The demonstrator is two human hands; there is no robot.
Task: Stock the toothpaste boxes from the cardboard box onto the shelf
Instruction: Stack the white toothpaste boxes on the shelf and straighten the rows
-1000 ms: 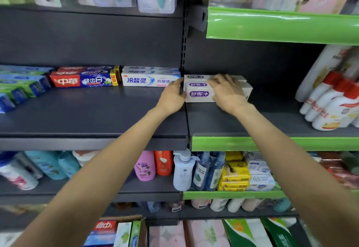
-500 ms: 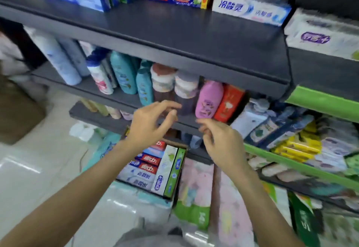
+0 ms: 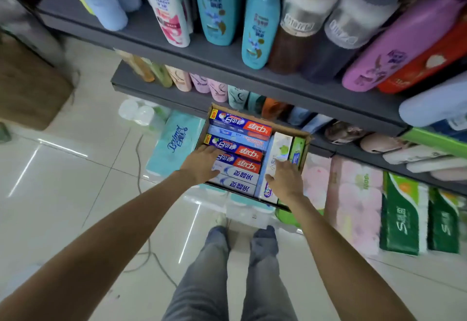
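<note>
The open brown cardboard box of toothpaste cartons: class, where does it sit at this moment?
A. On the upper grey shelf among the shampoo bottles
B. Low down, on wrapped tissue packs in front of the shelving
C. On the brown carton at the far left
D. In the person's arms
B: the open brown cardboard box rests on pale wrapped tissue packs below the grey shelves, with both hands reaching down into it.

The left hand [image 3: 202, 165] covers the near left corner of the cardboard box [image 3: 307, 141] and the ends of the toothpaste boxes [image 3: 238, 147] there; its fingertips are hidden. The right hand [image 3: 285, 179] hides part of a white box [image 3: 276, 151] along the right side. Whether either hand grips anything cannot be told. Shampoo bottles [image 3: 214, 4] on the shelf [image 3: 177, 50] are cut off by the top edge. Everything at the right edge is blurred.
</note>
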